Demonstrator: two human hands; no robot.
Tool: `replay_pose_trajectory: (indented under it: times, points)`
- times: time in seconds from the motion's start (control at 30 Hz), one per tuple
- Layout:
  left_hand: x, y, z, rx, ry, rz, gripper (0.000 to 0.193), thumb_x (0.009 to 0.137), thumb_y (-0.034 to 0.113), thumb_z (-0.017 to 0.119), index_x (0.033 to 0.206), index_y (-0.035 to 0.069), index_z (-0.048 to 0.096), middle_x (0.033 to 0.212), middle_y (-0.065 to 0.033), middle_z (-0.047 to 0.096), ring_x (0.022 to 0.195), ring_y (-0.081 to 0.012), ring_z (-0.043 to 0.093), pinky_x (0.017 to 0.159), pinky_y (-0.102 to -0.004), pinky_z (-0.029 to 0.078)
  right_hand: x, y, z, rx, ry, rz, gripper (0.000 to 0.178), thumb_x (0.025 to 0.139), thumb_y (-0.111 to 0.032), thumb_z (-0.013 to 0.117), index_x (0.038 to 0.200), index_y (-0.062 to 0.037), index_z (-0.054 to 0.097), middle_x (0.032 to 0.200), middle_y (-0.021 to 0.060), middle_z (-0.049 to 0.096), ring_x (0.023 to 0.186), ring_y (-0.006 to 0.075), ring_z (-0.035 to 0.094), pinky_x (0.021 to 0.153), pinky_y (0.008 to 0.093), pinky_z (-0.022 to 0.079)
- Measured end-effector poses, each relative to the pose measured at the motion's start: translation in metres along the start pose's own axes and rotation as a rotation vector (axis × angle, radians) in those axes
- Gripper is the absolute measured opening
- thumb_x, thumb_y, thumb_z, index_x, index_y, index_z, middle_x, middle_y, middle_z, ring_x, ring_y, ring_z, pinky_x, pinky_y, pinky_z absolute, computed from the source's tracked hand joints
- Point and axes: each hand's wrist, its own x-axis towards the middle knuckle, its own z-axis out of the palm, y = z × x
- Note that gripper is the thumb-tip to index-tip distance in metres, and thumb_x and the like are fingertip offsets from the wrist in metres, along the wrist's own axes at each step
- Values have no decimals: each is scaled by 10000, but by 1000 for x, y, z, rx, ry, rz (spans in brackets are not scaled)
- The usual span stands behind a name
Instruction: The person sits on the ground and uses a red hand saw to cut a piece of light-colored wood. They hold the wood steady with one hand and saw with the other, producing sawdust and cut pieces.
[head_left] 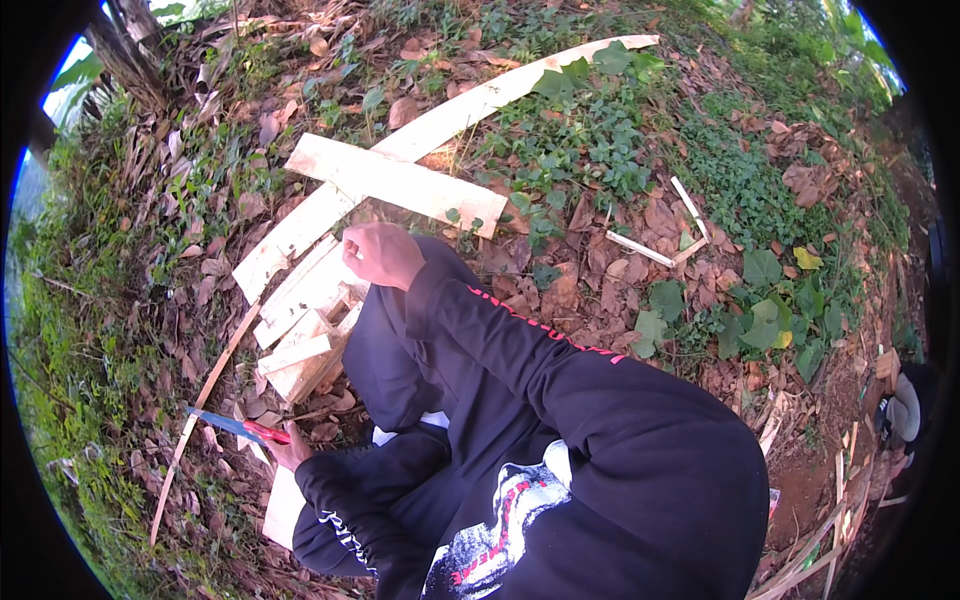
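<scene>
My left hand [291, 447] is closed round the red handle of a handsaw [228, 424], low on the left. Its blue blade points out to the left and crosses a thin curved wooden strip [205, 381]. Above my bent knee, my right hand [383, 255] is curled into a fist; whatever may be inside it is hidden. Close to that fist lies a small stack of pale wood pieces [298, 362]. Just beyond, a short board [400, 186] rests across a long pale plank [480, 104].
Pale sticks [640, 248] lie on dry leaves to the right. A tree trunk [128, 52] stands at the far left. More strips of wood [838, 525] are heaped at lower right, near a partly visible person [905, 405]. Green plants [590, 135] cover the slope.
</scene>
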Motion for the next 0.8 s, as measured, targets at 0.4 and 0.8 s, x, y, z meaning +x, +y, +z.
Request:
replay_pose_trajectory:
  times: [0.4,0.8]
  points:
    - [-8,17,-8,-49,-22,-20,888,807,316,764,1505,-30,338,1375,-283,527,1240,-365,547,1074,-400,408,1,0,1,5,-20,11,213,845,-245,608,772,-47,642,708,136,669,686,313,668,672,462,528]
    - [-8,16,-9,-43,-33,-13,879,804,343,751,1490,-39,356,1352,-288,538,1222,-371,554,1068,-407,411,1,-1,0,1,-27,14,217,844,-255,612,786,-48,641,716,130,671,703,311,670,688,458,525]
